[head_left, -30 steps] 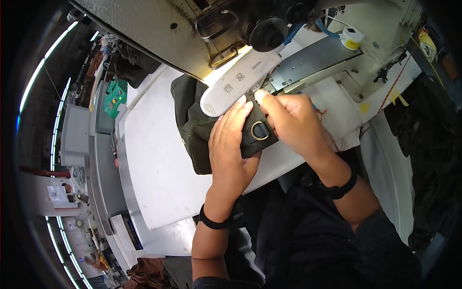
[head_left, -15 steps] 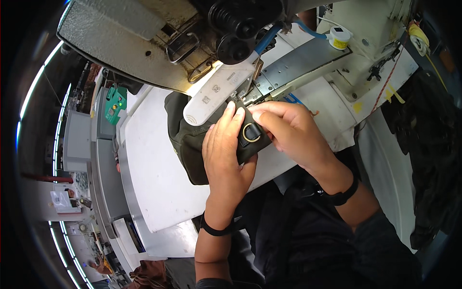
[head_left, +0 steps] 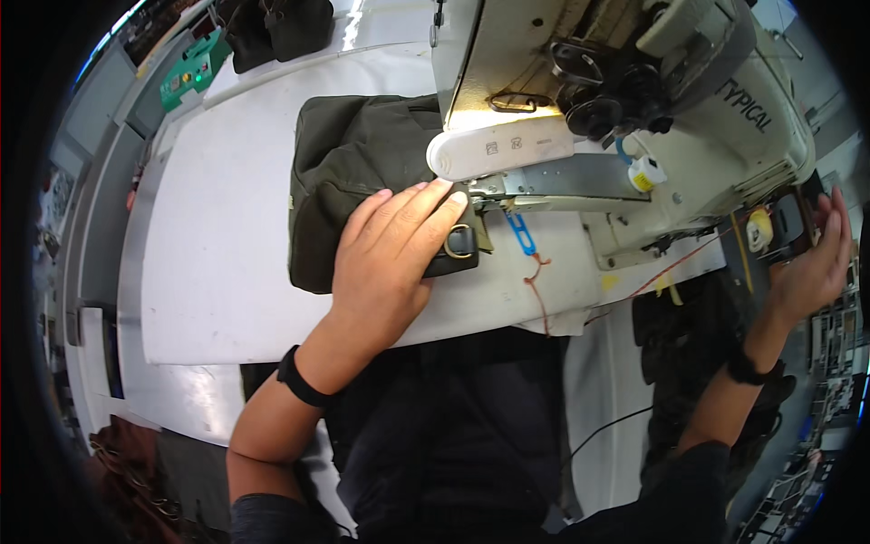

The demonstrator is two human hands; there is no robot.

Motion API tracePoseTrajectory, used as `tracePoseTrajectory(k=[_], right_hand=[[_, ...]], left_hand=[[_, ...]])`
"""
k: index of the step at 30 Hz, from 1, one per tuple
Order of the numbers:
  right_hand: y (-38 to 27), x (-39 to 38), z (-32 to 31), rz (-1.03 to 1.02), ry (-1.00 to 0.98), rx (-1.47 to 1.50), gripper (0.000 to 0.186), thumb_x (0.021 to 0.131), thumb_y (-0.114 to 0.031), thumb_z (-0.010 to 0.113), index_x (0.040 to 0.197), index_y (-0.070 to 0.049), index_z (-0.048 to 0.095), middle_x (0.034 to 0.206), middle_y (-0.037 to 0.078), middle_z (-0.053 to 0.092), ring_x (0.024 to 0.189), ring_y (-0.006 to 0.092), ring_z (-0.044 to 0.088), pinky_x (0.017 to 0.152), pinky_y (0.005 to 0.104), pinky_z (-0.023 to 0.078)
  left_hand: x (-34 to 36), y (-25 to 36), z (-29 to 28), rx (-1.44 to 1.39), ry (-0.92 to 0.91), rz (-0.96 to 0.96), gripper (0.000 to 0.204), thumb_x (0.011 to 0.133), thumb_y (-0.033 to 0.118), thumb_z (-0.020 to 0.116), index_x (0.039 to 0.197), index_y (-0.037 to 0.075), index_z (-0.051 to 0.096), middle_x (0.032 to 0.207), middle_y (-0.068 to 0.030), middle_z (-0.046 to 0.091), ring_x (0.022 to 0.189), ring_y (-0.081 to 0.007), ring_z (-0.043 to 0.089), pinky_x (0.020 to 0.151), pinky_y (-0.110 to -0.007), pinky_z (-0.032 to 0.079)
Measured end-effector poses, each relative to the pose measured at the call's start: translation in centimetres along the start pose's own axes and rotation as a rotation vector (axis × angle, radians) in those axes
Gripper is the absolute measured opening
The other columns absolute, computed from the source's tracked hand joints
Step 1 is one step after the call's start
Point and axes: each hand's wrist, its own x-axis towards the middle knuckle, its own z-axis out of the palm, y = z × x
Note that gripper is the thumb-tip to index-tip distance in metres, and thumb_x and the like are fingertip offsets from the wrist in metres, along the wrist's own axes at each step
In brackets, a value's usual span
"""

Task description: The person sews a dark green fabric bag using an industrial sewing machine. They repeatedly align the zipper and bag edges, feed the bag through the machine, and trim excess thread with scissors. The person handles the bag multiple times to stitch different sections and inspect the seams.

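Note:
A dark olive fabric bag (head_left: 335,168) lies on the white table of the sewing machine (head_left: 698,163), its right edge at the machine's needle area. My left hand (head_left: 385,249) rests flat on the bag, fingers stretched toward the stitching spot and holding nothing. Beside those fingertips, a brass ring (head_left: 459,243) sits on a black tab at the bag's corner. Out at the far right, past the machine's end, my right hand (head_left: 811,267) is raised with its fingers extended and nothing visible in it. A white rounded bar (head_left: 494,150) hides the needle.
Right of the bag, a blue plastic piece (head_left: 521,234) with a reddish cord lies on the table (head_left: 227,272). A yellow thread cone (head_left: 758,231) stands near my right hand. Dark bags (head_left: 276,27) sit at the back, and a green box (head_left: 195,71) stands at the back left.
My right hand has left the bag's edge and swung far to the right. My left hand stays on the bag, now lying flatter. The view has turned to the right.

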Motion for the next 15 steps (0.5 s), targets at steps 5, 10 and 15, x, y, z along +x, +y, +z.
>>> tracePoseTrajectory(k=[5,10,15], right_hand=[[18.8,20.7,-0.2,0.328,-0.513,-0.5,0.048,0.104,-0.041,0.067,0.132,-0.002,0.073,0.126,0.014,0.074,0.115,0.0182,0.068,0.104,0.0288,0.049],[21.7,23.7,-0.2,0.719,-0.67,-0.237,0.057,0.105,-0.049,0.062,0.126,0.002,0.074,0.112,0.01,0.077,0.1,0.018,0.071,0.091,0.0314,0.054],[21.7,3.2,-1.1,0.296,-0.018,-0.225,0.063,0.108,-0.052,0.056,0.128,0.006,0.071,0.118,0.011,0.076,0.106,0.0196,0.071,0.094,0.0327,0.054]], left_hand=[[-0.1,0.0,0.2,0.064,0.037,-0.002,0.074,0.063,-0.013,0.072,0.134,0.009,0.067,0.142,-0.012,0.067,0.13,-0.0299,0.064,0.11,-0.046,0.047],[0.3,0.3,1.0,0.039,0.09,0.027,0.063,0.071,-0.012,0.066,0.132,0.006,0.068,0.136,-0.012,0.069,0.127,-0.0297,0.064,0.108,-0.045,0.048],[0.1,0.0,0.4,0.049,0.094,0.022,0.052,0.081,-0.008,0.063,0.131,0.005,0.069,0.134,-0.0119,0.069,0.125,-0.0281,0.065,0.106,-0.043,0.048]])
